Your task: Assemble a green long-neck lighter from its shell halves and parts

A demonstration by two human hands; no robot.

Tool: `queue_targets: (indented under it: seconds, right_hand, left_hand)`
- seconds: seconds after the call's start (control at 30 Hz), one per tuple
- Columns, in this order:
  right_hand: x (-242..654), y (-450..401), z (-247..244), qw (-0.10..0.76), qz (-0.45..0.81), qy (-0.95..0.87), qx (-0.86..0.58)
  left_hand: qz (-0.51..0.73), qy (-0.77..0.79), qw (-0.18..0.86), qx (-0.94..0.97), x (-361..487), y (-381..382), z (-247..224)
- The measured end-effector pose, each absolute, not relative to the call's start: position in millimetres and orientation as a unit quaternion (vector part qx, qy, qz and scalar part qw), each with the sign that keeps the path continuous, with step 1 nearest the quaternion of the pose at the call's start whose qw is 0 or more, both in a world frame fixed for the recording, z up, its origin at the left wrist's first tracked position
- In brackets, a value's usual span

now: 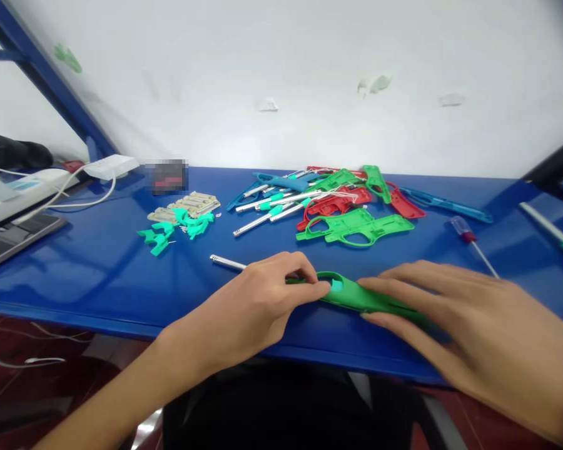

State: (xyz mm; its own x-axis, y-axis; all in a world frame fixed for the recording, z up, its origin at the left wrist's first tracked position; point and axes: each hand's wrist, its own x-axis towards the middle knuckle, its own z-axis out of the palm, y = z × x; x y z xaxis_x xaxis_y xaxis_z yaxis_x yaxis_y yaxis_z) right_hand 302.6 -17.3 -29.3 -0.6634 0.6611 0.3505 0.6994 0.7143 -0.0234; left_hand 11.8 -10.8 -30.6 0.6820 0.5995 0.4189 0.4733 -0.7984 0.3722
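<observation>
A green plastic lighter casing [351, 294] lies near the front edge of the blue table, a teal trigger piece [336, 285] showing in its loop. From its left end a silver metal tube [228, 262] sticks out past my left hand [263, 300]. The fingers of my left hand are closed round the casing's left part, thumb and index meeting beside the trigger piece. My right hand [460, 319] grips the casing's right part between thumb and fingers. Part of the casing is hidden under both hands.
Green casing halves [380, 228], red ones [406, 201] and silver tubes [258, 222] are piled behind. Teal pieces [157, 237] and beige parts [194, 205] lie left. A screwdriver [469, 237] is at right, a power strip [23, 190] far left.
</observation>
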Motion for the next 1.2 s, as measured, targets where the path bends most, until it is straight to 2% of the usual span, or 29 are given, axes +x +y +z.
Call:
queue_targets:
  seconds: [0.13, 0.43, 0.7, 1.2]
  right_hand:
    - [296, -10, -22, 0.144, -0.071, -0.919, -0.36]
    - [301, -8, -24, 0.139, -0.096, -0.923, -0.345]
    - [298, -7, -17, 0.122, -0.107, -0.923, -0.349]
    - [303, 0, -16, 0.136, -0.016, -0.926, -0.353]
  left_hand:
    - [0.213, 0.285, 0.096, 0.93, 7, -11, -25]
    - [0.206, 0.316, 0.099, 0.921, 8, -18, -32]
    - [0.272, 0.358, 0.133, 0.883, 14, -11, -34]
    - [0.31, 0.333, 0.115, 0.883, 13, -8, -36]
